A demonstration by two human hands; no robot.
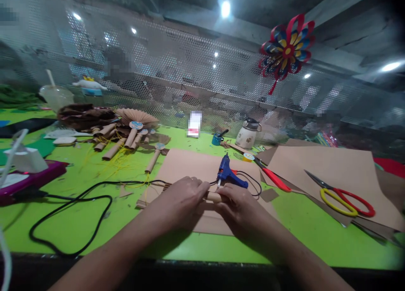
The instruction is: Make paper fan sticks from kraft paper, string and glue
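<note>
Between my two hands is a small rolled tube of brown paper (214, 196), held level above brown paper sheets (186, 161). My left hand (182, 200) closes its fingers round the tube's left end. On the other end, my right hand (239, 203) pinches it with thumb and fingers. Just beyond the right hand a blue glue gun (228, 173) rests on the paper, nozzle pointing up and away, its black cord (107, 185) running left. A pleated brown strip (166, 185) shows partly behind my left hand.
Paper-fan pieces with rolled handles (115, 149) and yellow threads lie back left. To the right are scissors (343, 199), a red-handled cutting tool (276, 180) and a large brown sheet (329, 164). A purple power strip (50, 177) sits left; a flask (248, 135) stands behind.
</note>
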